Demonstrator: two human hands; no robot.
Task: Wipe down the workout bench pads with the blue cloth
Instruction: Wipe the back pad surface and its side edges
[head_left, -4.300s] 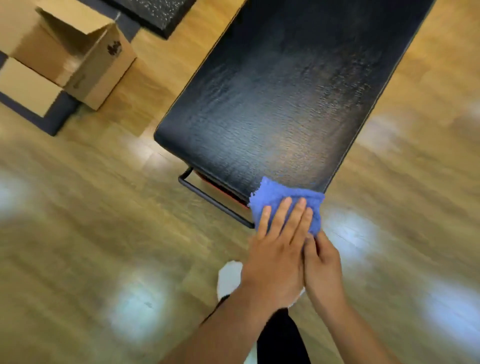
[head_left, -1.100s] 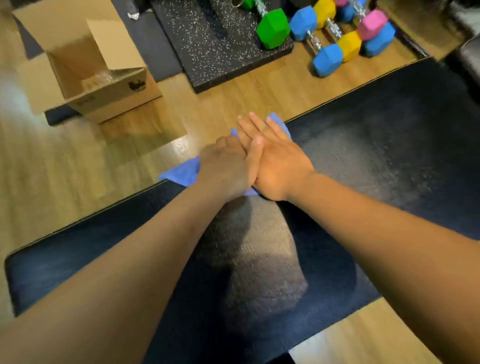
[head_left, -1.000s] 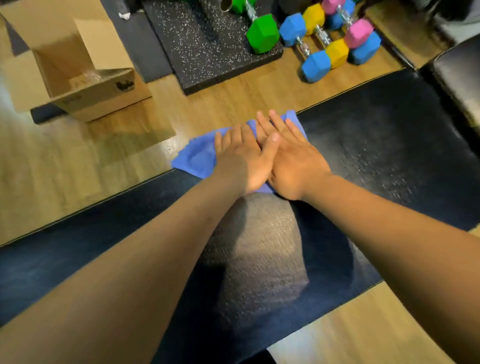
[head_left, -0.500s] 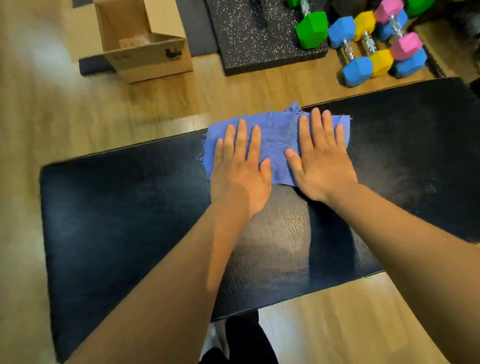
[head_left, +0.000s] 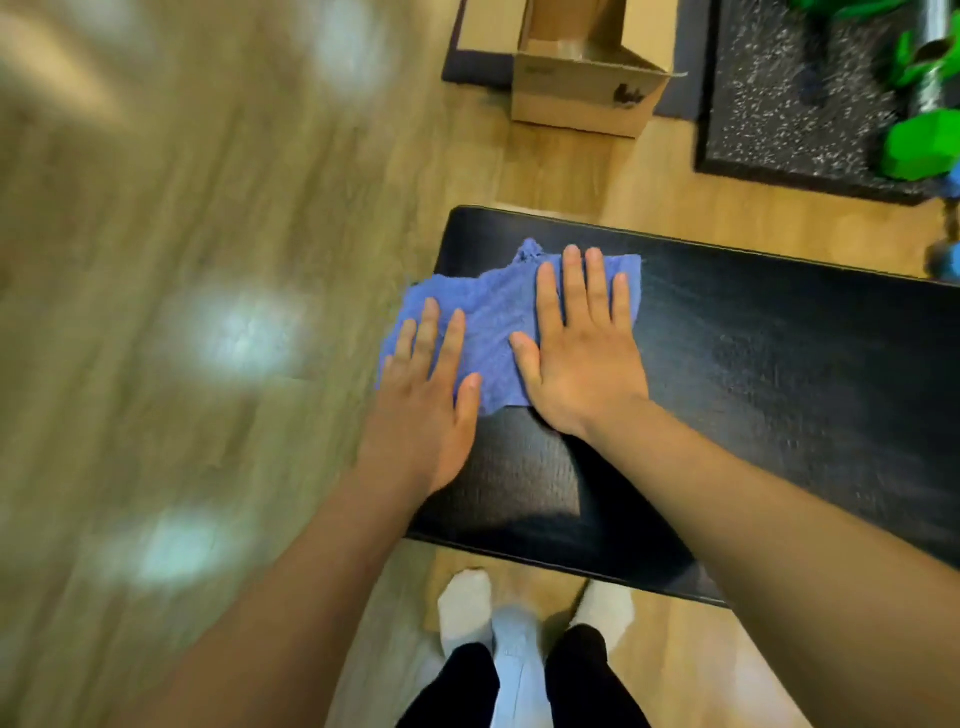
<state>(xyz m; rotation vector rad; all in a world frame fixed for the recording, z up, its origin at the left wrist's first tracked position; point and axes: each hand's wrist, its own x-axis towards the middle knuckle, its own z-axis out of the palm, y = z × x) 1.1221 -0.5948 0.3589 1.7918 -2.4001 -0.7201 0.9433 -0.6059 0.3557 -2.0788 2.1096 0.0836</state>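
The black bench pad runs from the centre to the right edge of the head view, its left end near the middle. The blue cloth lies spread flat at that left end, its left part hanging past the pad's edge. My left hand presses flat on the cloth's left part, fingers apart, right at the pad's end. My right hand presses flat on the cloth's right part, fingers stretched forward. Neither hand grips the cloth.
An open cardboard box stands on the wooden floor beyond the bench. A speckled black mat with a green dumbbell lies at the top right. My feet in white socks stand below the pad.
Both hands have slid the cloth leftwards along the pad to its left end, where the cloth now overhangs the edge. The view has swung left too.
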